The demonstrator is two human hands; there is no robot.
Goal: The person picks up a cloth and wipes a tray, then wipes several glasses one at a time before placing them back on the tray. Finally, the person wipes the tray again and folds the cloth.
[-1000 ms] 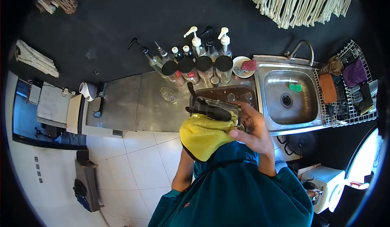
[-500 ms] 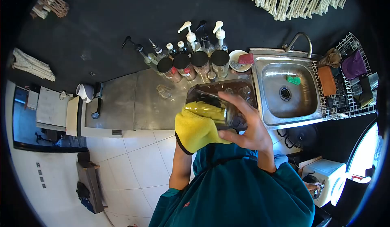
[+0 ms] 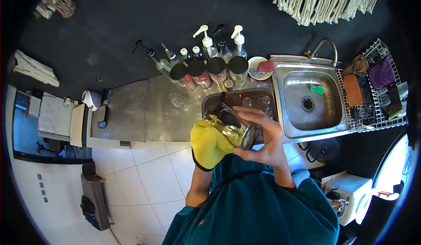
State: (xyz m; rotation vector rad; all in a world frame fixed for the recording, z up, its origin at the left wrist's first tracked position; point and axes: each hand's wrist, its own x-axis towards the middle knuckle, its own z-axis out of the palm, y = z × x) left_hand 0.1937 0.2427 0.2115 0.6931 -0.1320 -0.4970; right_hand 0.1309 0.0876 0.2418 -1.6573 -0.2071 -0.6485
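Observation:
A clear glass (image 3: 234, 124) is held tilted above the brown tray (image 3: 206, 103). My right hand (image 3: 266, 142) grips its base end, thumb below and fingers above. A yellow cloth (image 3: 209, 145) with a dark edge covers my left hand (image 3: 206, 150) and reaches into the mouth of the glass. The cloth hides the fingers of my left hand. Small glasses (image 3: 247, 101) stand in the tray behind the held glass.
Lidded jars (image 3: 200, 75) and pump bottles (image 3: 208, 47) line the wall. A bowl (image 3: 258, 75) with a red cloth sits beside the sink (image 3: 309, 120), which holds a green sponge (image 3: 316, 89). Right of it is a wire rack (image 3: 378, 123). Another glass (image 3: 177, 100) lies on the counter.
The glass has tilted, its base end turning down toward me. My right hand has shifted slightly down with it, and the cloth around my left hand has turned a little.

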